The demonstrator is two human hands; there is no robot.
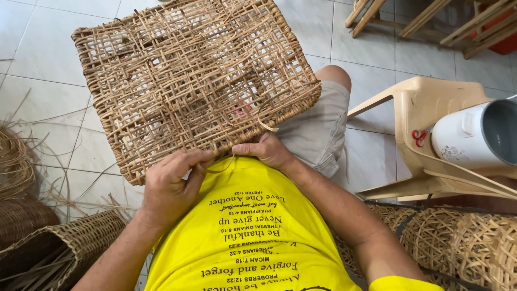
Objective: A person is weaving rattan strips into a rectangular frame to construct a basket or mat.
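A rectangular open-weave rattan basket [188, 75] rests bottom-up on my lap, tilted away from me. My left hand [171, 186] pinches its near rim, fingers closed on a thin rattan strand [221, 167]. My right hand [266, 150] grips the same near rim a little to the right, holding the other end of that looping strand. A loose strand end curls out by the rim above the right hand.
A beige plastic chair [425, 108] holds a white cylindrical container [474, 134] at right. Woven baskets [463, 242] lie at lower right, another woven basket [59, 242] at lower left. Loose rattan strips [16, 156] pile on the tiled floor at left. Wooden frames [431, 21] stand at top right.
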